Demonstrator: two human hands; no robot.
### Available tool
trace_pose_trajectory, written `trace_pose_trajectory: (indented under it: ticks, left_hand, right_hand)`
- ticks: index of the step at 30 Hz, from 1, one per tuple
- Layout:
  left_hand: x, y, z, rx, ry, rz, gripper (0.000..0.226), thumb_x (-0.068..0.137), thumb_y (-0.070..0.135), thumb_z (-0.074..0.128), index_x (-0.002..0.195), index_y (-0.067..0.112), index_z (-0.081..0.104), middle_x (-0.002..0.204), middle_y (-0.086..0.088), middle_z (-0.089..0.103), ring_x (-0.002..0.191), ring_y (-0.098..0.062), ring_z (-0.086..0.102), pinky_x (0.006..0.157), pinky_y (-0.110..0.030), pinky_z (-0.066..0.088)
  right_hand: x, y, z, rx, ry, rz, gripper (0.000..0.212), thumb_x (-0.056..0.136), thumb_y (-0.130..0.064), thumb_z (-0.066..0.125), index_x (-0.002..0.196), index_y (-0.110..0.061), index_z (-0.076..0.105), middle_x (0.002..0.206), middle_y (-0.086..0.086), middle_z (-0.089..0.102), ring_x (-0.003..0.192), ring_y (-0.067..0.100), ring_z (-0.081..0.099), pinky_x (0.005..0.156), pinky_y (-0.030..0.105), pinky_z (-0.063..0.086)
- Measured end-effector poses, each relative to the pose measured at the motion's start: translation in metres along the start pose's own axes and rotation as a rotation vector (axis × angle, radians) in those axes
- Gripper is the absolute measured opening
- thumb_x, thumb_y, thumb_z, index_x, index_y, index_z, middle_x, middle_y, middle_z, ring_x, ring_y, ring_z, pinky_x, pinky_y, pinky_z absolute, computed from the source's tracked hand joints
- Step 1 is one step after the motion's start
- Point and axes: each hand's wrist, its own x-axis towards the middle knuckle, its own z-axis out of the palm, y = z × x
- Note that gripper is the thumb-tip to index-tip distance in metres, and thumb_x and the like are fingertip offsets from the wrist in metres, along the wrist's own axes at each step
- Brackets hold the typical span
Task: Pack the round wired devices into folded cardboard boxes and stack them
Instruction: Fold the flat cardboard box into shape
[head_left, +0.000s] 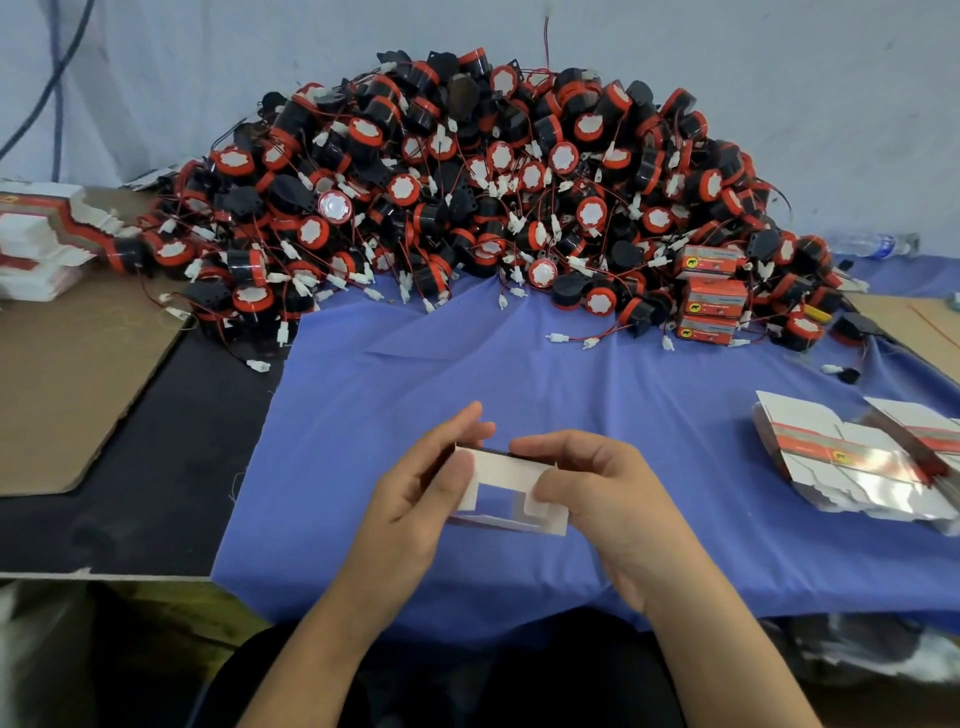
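A small white cardboard box with its flaps open is held above the blue cloth between both hands. My left hand grips its left end, thumb on the flap. My right hand pinches its right flap with thumb and fingers. A large heap of round black-and-red wired devices fills the back of the table. Three closed red boxes stand stacked at the heap's right edge.
Flat unfolded box blanks lie at the right on the cloth; more blanks are piled at the far left. A brown cardboard sheet covers the left of the table. A plastic bottle lies at the back right.
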Motion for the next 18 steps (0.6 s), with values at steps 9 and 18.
trace_pose_trajectory:
  ticks: [9, 18]
  left_hand:
    - [0.000, -0.006, 0.003, -0.169, 0.096, -0.089, 0.033, 0.085, 0.040, 0.072, 0.118, 0.034, 0.074, 0.124, 0.005, 0.073, 0.116, -0.015, 0.068, 0.096, -0.028, 0.054]
    - [-0.007, 0.003, 0.012, 0.034, 0.092, -0.025, 0.038, 0.102, 0.004, 0.058, 0.092, 0.031, 0.083, 0.120, 0.017, 0.066, 0.114, -0.006, 0.064, 0.088, -0.013, 0.048]
  right_hand:
    - [-0.011, 0.002, -0.005, 0.256, -0.101, -0.091, 0.030, 0.104, -0.016, 0.053, 0.116, -0.025, 0.079, 0.122, -0.007, 0.075, 0.115, 0.006, 0.068, 0.094, 0.027, 0.058]
    - [-0.015, 0.012, 0.005, 0.205, -0.037, -0.211, 0.031, 0.089, -0.027, 0.070, 0.120, -0.024, 0.075, 0.113, 0.004, 0.076, 0.111, 0.011, 0.068, 0.093, 0.020, 0.052]
